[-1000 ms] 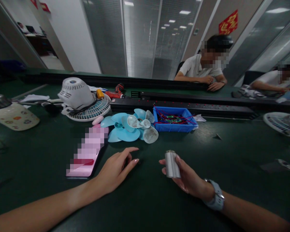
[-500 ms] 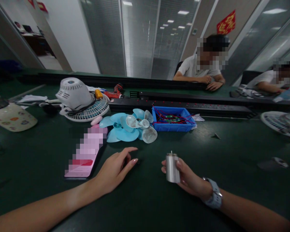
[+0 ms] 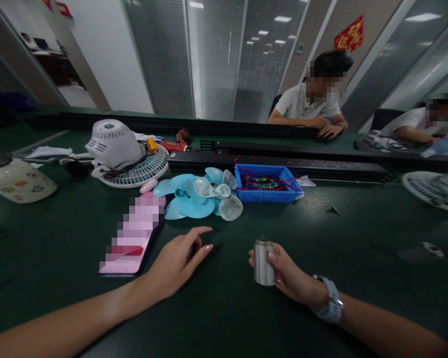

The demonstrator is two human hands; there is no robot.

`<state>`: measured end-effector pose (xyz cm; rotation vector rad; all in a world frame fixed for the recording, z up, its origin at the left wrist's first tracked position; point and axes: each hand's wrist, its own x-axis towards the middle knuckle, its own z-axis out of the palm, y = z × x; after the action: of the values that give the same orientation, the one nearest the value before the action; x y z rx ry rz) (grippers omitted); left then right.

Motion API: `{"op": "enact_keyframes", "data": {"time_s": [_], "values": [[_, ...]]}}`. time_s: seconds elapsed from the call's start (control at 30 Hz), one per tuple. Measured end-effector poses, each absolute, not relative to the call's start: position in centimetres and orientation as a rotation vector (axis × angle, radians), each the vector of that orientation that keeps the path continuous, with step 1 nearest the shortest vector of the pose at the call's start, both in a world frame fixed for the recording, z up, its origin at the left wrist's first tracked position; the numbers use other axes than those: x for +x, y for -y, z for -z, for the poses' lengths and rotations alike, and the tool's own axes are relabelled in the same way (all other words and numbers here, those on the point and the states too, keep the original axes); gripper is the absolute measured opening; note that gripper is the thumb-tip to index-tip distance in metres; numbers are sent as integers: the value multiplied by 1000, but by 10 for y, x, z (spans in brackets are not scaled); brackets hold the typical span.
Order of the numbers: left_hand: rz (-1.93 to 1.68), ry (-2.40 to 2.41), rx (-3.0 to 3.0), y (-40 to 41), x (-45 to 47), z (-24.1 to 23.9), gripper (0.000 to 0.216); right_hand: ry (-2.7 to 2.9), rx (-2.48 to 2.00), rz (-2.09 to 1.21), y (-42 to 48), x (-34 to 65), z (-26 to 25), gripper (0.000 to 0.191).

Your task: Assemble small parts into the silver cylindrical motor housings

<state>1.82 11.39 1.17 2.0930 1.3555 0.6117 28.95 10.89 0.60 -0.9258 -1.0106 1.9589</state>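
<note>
My right hand (image 3: 289, 276) grips a small silver motor cylinder (image 3: 263, 262), held upright with its thin shaft pointing up, close above the dark green table (image 3: 224, 318). My left hand (image 3: 179, 261) lies on the table with fingers stretched out, holding nothing; a tiny dark part sits just by its fingertips. A phone (image 3: 132, 233) lies left of that hand. Blue and clear fan blades (image 3: 199, 196) are piled beyond both hands.
A blue bin (image 3: 267, 184) of wired parts stands behind the blades, a white fan motor housing on a grille (image 3: 125, 154) at back left, a patterned container (image 3: 17, 179) far left. Another grille (image 3: 431, 191) lies right. Two people sit across the table.
My right hand has turned the motor cylinder upright and lowered it toward the table. My left hand has stayed where it was.
</note>
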Motion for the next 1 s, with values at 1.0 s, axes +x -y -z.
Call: {"op": "enact_keyframes", "data": {"time_s": [1.0], "values": [[-617, -1345, 2135, -115, 17, -10, 37, 2017, -649, -511, -81, 289, -13, 47]]}}
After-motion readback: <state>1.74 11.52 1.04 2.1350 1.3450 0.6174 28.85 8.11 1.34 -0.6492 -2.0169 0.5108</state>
